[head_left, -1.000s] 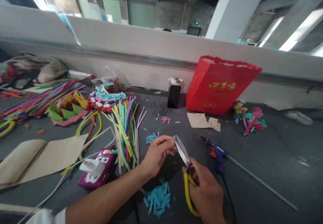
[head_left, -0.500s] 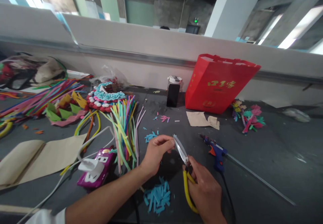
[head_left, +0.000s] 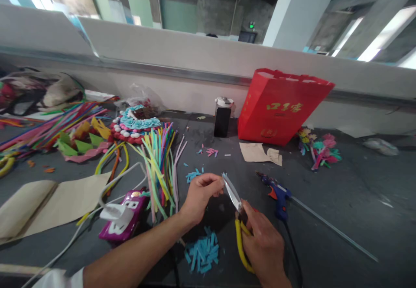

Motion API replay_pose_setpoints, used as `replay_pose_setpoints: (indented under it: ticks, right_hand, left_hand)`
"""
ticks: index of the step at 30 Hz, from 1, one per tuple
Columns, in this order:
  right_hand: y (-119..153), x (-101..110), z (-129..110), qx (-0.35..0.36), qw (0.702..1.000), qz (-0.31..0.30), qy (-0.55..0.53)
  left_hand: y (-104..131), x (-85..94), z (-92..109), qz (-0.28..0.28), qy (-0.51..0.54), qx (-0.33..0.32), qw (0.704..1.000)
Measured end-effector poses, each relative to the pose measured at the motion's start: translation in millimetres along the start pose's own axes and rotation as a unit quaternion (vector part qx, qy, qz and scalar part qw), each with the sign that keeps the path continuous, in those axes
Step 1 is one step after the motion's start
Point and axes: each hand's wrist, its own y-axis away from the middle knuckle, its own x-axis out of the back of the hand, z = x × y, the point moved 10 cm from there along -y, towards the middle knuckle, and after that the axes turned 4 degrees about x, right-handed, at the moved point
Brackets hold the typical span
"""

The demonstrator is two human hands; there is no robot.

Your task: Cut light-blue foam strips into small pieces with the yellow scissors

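Yellow-handled scissors (head_left: 240,240) are gripped in my right hand (head_left: 264,244), their blades pointing up and away toward my left fingertips. My left hand (head_left: 203,197) is closed in a pinch right beside the blade tips. What it pinches is too small and too hidden to name; a bit of light blue shows at the blade tips. Below the hands lies a pile of short blue strips (head_left: 203,251). Behind my left hand is a smaller group of blue pieces (head_left: 194,175).
A blue glue gun (head_left: 280,197) with a long clear stick lies right of the scissors. Colourful pipe cleaners (head_left: 159,166), a purple power strip (head_left: 125,218) and an open notebook (head_left: 68,201) are on the left. Farther back stand a phone (head_left: 222,122) against a bottle and a red bag (head_left: 279,110).
Almost nothing differs. Both hands and the scissors keep the same pose, and the whole view has shifted very slightly.
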Motion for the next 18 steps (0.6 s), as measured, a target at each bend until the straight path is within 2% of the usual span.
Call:
replay_pose_setpoints:
  ticks: [11, 18]
  right_hand:
    - [-0.7, 0.1, -3.0, 0.013, 1.0, 0.011, 0.004]
    - [0.4, 3.3, -2.1, 0.015, 1.0, 0.018, -0.008]
  left_hand:
    - [0.1, 1.1, 9.2, 0.006, -0.049, -0.031, 0.998]
    - [0.1, -1.8, 14.6, -0.011, -0.078, -0.045, 0.996]
